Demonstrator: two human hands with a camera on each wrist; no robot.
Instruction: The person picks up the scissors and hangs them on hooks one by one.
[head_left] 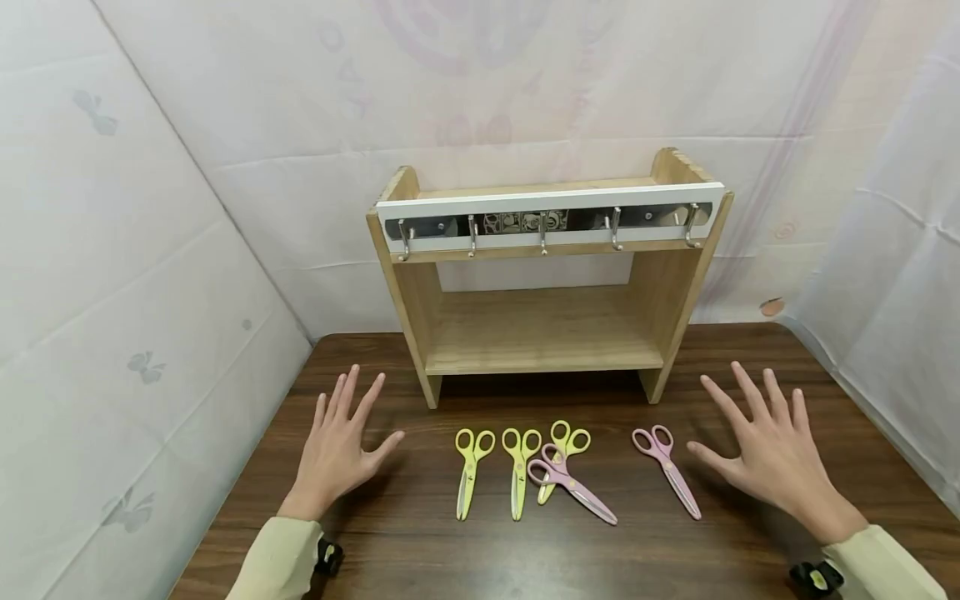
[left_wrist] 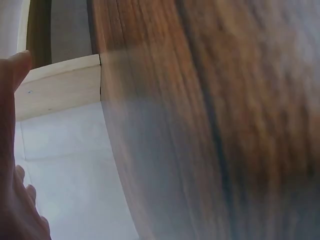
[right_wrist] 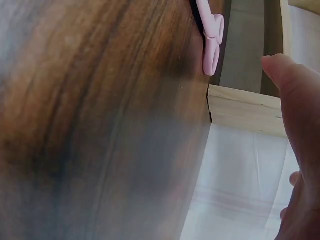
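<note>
My left hand (head_left: 337,454) is spread over the left side of the dark wood table, holding nothing. On the right, my right hand (head_left: 776,454) is likewise spread, its thumb near a pair of pink scissors (head_left: 667,467). Between the hands lie a pair of yellow scissors (head_left: 468,471) at the left and another yellow pair (head_left: 519,471) beside it. A second pink pair (head_left: 573,483) lies across a third yellow pair (head_left: 570,442), hiding part of it. In the right wrist view, the handles of the pink scissors (right_wrist: 212,50) show near the table's far end.
Behind the scissors stands a wooden shelf (head_left: 543,329) with a white board across its upper front. A metal rack (head_left: 592,220) with several hooks is fixed to that board. White printed cloth (head_left: 300,208) hangs around the table (head_left: 420,558). Both wrists wear black straps.
</note>
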